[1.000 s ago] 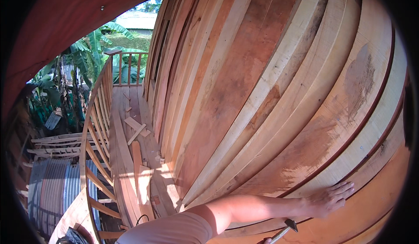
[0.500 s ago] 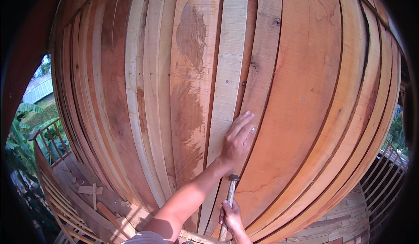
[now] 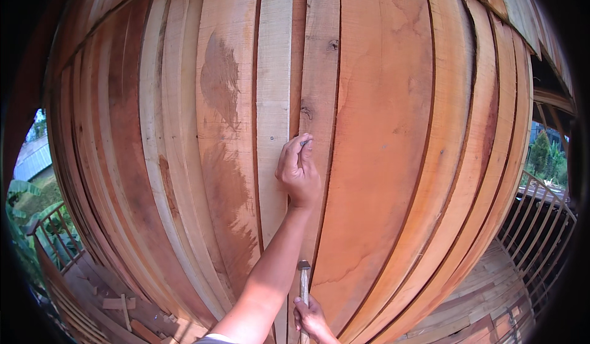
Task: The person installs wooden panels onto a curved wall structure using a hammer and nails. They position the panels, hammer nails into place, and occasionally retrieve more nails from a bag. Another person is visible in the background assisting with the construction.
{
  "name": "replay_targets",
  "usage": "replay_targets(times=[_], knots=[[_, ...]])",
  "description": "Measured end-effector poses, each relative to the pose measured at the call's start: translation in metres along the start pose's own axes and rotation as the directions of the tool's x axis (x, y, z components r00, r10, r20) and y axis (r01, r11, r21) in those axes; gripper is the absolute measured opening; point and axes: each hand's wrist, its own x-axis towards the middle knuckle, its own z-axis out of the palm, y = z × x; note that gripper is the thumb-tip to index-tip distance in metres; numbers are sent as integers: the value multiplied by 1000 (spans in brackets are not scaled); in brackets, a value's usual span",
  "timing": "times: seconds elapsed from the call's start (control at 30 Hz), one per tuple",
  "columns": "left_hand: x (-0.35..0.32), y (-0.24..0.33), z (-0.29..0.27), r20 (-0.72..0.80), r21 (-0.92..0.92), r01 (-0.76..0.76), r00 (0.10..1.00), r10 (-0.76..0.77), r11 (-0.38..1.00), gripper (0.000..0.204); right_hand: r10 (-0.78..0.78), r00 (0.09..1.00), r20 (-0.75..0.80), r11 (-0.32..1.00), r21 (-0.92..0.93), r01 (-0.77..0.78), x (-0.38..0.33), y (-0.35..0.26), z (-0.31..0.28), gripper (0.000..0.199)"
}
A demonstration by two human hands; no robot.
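Note:
My left hand (image 3: 299, 170) is raised against the wooden wall, thumb and fingers pinched together at a narrow board (image 3: 315, 79). Between the fingertips shows a small dark bit of a nail (image 3: 304, 142), mostly hidden by the fingers. Lower down, my right hand (image 3: 313, 318) is wrapped around the handle of a hammer (image 3: 303, 282). The hammer stands upright with its dark metal head at the top, below my left hand and apart from it. A nail head (image 3: 272, 138) sits in the pale board just left of my left hand.
Upright planks of several widths make up the wall, with a broad reddish plank (image 3: 384, 159) at right. Wood offcuts (image 3: 120, 303) lie on the floor at lower left. Slatted railings (image 3: 541, 221) stand at both sides, and a plank floor (image 3: 473, 295) shows at lower right.
The view has swung to the right, so the wall sits further left. My left hand has gone from extended fingers to a pinch, higher on the narrow board. The hammer stays low in my right hand.

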Motion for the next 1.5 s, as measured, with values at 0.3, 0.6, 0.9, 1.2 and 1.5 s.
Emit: replay_targets(times=[0.3,0.6,0.9,1.2,1.5], knots=[[-5,-5,3,11,84,-140,990,140,987,8,-4,999,42,1000,-23,5,1,3,-11,26],[-7,-7,6,25,139,-209,978,208,968,11,-352,932,82,933,-47,356,-23,2,-61,35],[-5,-4,8,-1,162,-213,976,216,964,12,-603,798,9,565,-700,436,-49,-104,-99,53],[-1,-4,3,8,180,-204,979,206,962,18,-820,195,538,-338,-730,594,-20,-233,-34,64],[-1,-8,6,-6,162,-231,972,235,959,21,-726,105,679,-577,-686,444,-8,-252,-28,72]])
